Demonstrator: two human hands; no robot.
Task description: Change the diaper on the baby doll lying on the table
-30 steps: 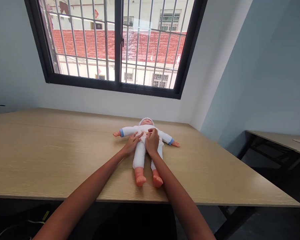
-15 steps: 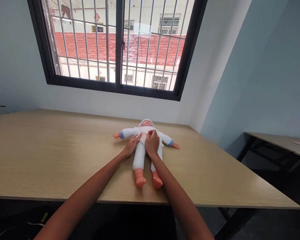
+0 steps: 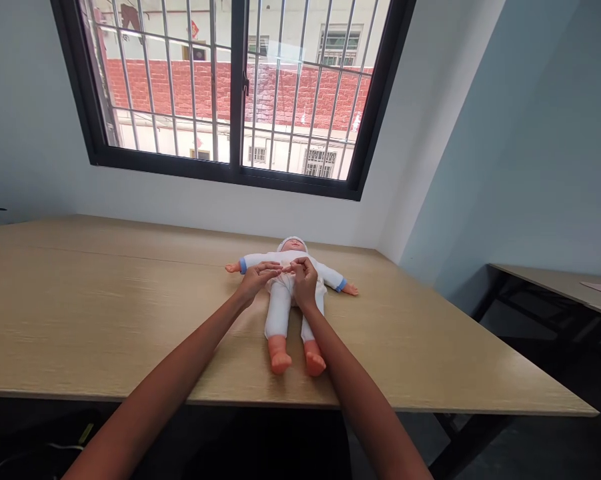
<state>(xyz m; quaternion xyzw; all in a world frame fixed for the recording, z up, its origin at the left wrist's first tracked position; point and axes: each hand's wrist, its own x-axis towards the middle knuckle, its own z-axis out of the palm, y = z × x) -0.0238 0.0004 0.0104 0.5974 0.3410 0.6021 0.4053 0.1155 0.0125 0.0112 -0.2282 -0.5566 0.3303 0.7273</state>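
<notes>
A baby doll [image 3: 278,313] in white clothes with blue cuffs lies on its back on the table, feet toward me, arms spread. Its pale cap [image 3: 292,240] points to the wall. Over the doll's belly, my left hand [image 3: 257,279] reaches in from the side, its thumb and fingertips drawn together. Close beside it, my right hand [image 3: 305,280] is curled with thumb and fingers pinched at the front of the clothes. What either pinch holds is too small to make out. My right forearm passes over one leg of the doll.
The wooden table [image 3: 130,320] has its front edge near me and its back edge along the wall. A barred window [image 3: 237,100] with a dark frame is above. At the right stands another table [image 3: 545,283] with something pink on it.
My left hand has lifted from the doll's side and turned inward, its fingertips now close to my right hand's. My right hand stays over the belly, fingers slightly shifted. The doll lies as before.
</notes>
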